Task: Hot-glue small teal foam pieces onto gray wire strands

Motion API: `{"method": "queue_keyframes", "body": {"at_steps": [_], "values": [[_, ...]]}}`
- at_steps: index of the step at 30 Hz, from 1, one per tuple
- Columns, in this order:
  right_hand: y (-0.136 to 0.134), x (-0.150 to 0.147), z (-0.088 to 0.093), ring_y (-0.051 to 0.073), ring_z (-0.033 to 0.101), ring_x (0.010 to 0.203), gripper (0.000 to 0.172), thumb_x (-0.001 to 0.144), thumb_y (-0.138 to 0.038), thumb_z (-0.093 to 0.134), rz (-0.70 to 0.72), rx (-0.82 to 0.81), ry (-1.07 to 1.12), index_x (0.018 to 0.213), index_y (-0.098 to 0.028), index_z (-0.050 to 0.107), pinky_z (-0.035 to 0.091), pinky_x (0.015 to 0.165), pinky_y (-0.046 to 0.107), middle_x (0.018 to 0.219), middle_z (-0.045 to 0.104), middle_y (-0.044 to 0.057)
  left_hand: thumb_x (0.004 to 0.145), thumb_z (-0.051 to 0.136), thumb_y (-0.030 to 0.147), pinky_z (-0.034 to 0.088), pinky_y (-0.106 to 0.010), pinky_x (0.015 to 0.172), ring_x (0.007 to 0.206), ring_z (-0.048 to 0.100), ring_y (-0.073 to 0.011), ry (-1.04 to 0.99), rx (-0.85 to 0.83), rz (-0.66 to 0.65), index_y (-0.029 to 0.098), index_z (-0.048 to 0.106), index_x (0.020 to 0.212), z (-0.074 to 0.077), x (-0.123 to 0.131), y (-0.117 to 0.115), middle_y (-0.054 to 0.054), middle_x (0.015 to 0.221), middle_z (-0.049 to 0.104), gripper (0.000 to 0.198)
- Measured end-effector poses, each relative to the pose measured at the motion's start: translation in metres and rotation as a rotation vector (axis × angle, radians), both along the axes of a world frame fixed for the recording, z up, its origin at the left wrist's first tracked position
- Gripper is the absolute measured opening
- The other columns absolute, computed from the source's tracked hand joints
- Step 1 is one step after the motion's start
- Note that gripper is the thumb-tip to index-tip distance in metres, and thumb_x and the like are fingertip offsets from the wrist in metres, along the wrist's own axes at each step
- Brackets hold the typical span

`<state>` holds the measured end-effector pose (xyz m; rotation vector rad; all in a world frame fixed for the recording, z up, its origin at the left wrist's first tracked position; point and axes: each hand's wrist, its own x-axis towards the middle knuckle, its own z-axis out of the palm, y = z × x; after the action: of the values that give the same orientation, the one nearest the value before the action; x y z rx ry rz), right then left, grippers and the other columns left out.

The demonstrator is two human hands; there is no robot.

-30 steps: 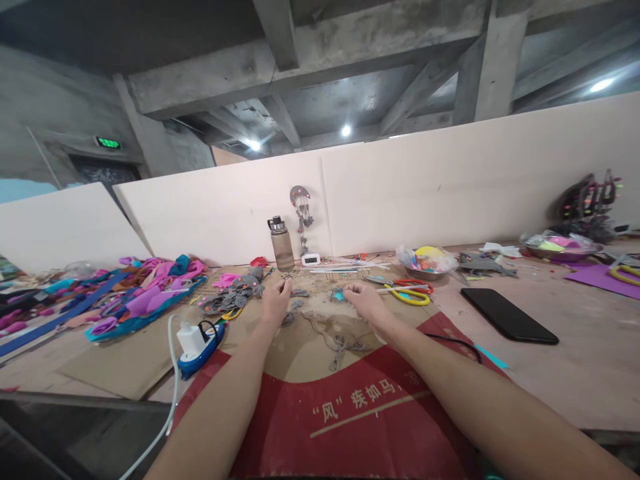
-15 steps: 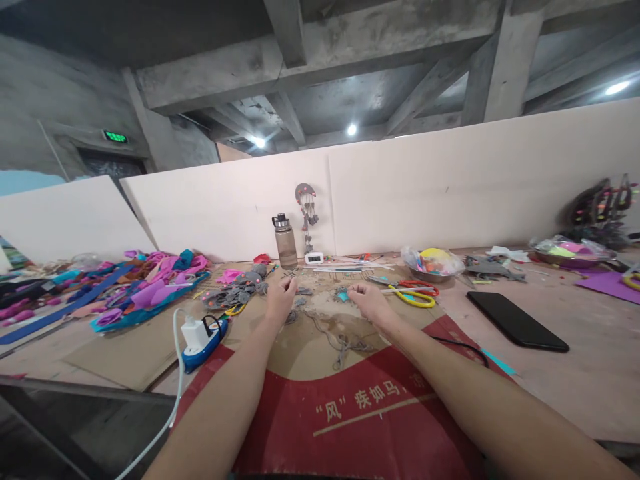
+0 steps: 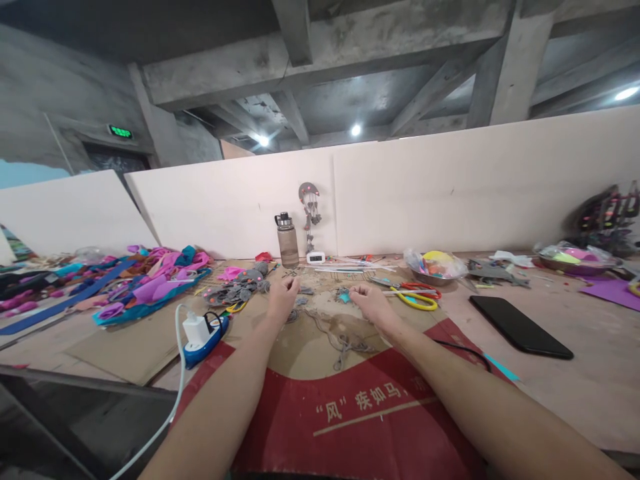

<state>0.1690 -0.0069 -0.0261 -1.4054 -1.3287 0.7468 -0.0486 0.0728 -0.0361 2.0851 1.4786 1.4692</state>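
Both my forearms reach forward over a red and brown cardboard sheet [image 3: 350, 407] on the table. My left hand [image 3: 283, 298] is curled shut in a loose fist near a pile of grey felt pieces [image 3: 240, 291]. What it holds is too small to name. My right hand [image 3: 369, 301] is also closed in a pinch, beside a small teal piece [image 3: 343, 297]. A thin grey string [image 3: 345, 343] lies on the cardboard between and below the hands.
A water bottle [image 3: 289, 240] and small clock [image 3: 316, 257] stand at the white back wall. Yellow and red scissors [image 3: 417, 298], a metal bowl of scraps [image 3: 433, 265] and a black phone [image 3: 520, 327] lie right. Colourful foam pieces [image 3: 150, 287] and a charger on a power strip [image 3: 200, 331] lie left.
The view has shifted slightly to the left and up. Both hands stay closed in nearly the same place over the cardboard.
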Motion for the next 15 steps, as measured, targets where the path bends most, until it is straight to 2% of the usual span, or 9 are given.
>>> {"method": "queue_keyframes", "body": {"at_steps": [9,15], "values": [[0.0035,0.0004,-0.0024,0.006,0.027,0.043,0.013,0.065,-0.029,0.050,-0.004,-0.019,-0.002,0.069,-0.018,0.055,0.023,0.045,0.022,0.049,0.038,-0.008,0.084,0.042,0.036,0.028,-0.024,0.057,0.056,0.043,-0.0108,-0.014,-0.003,0.007,0.016,0.051,0.056,-0.0001,0.0001,0.0009,0.003,0.051,0.042,0.037],[0.0048,0.0007,-0.0028,0.007,0.028,0.042,0.013,0.065,-0.029,0.051,-0.007,-0.019,-0.029,0.068,-0.018,0.056,0.024,0.045,0.022,0.047,0.039,-0.008,0.080,0.044,0.030,0.030,-0.023,0.055,0.055,0.045,-0.0115,-0.104,-0.088,0.022,0.016,0.060,0.071,-0.0005,-0.0001,0.0028,0.003,0.054,0.049,0.022]]}}
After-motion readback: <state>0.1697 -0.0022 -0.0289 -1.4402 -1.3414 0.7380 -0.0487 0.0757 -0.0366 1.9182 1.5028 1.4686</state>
